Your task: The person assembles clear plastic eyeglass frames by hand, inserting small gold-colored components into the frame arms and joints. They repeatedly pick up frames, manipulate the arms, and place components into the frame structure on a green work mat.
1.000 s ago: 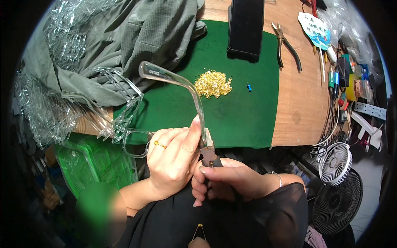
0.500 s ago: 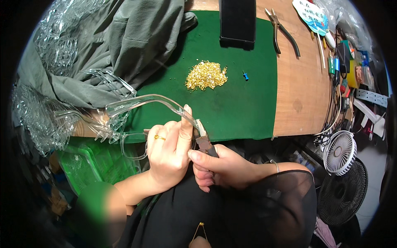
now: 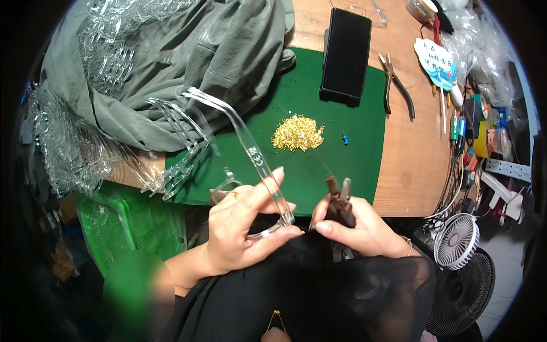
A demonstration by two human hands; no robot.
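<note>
My left hand (image 3: 236, 231) is closed on a clear plastic eyeglass frame (image 3: 256, 157), pinching it near a hinge while one temple arm points up and away to the left. Apart from it, to the right, my right hand (image 3: 364, 231) grips a pair of pliers (image 3: 341, 202) whose jaws point away from me, spread, with nothing seen between them. Its handles are mostly hidden in my palm. Beyond both hands, a pile of tiny gold-coloured metal pieces (image 3: 298, 133) lies on a green mat (image 3: 256, 102). A blue push pin (image 3: 345, 139) is right of the pile.
A heap of clear eyeglass frames (image 3: 68, 137) and a grey cloth (image 3: 228, 51) fill the left side. A black phone (image 3: 347, 54) leans at the back. Black-handled pliers (image 3: 396, 85) lie on the wooden table (image 3: 404, 171). A green basket (image 3: 131, 228) sits below left; a white fan (image 3: 456, 242) stands right.
The pliers have come away from the eyeglass frame, and my right hand has moved right with them. My left hand has turned the frame, its temple now pointing farther away. The view has shifted.
</note>
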